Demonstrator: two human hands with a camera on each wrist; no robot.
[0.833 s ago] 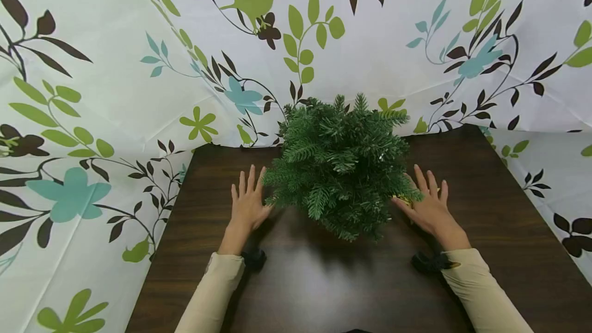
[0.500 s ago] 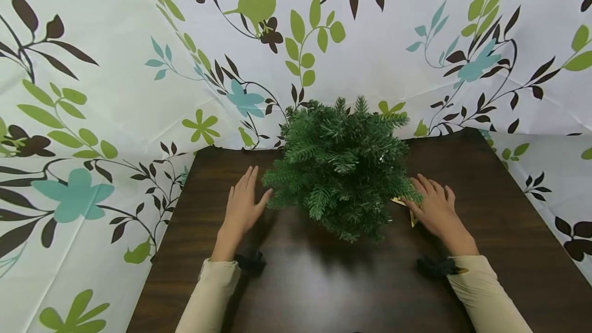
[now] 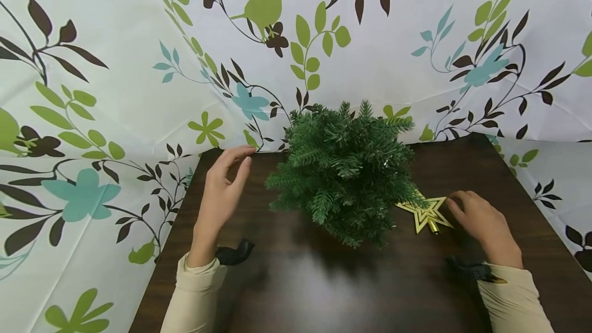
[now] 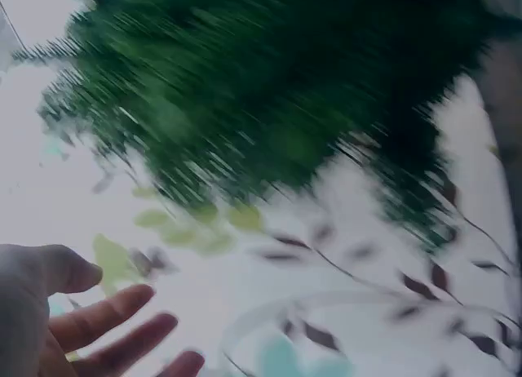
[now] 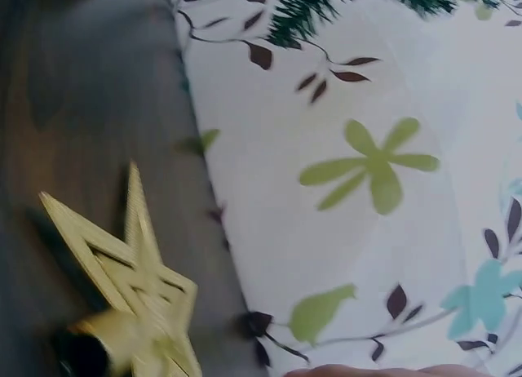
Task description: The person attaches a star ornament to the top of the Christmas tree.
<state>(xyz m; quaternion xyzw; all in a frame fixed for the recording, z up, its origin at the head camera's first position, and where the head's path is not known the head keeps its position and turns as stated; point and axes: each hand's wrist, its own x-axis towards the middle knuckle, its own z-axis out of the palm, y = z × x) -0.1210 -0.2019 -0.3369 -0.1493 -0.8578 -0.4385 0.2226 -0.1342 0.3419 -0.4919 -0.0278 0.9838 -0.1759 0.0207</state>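
Observation:
A bushy artificial Christmas tree point(image 3: 344, 173), short and dark green, stands at the middle of the dark table. To its right lies a gold star tree topper point(image 3: 426, 211) with a tubular socket, partly covered by the branches in the head view. My right hand point(image 3: 485, 225) is just right of the star, fingers loosely bent, fingertips close by one star point. In the right wrist view the star point(image 5: 147, 303) shows no fingers on it. Left of the tree, my left hand point(image 3: 221, 189) is raised with thumb and fingers apart, holding nothing.
A patterned white cloth point(image 3: 370, 66) with leaves and birds hangs behind the table point(image 3: 319, 292) and along its sides. Dark straps with cameras point(image 3: 236, 253) sit at both wrists. The tree's branches point(image 4: 269, 91) spread close to the left hand.
Both hands have drawn away from the tree's sides. The left has risen and shifted left; the right has moved right and nearer me, uncovering the gold star. The tree stays in place.

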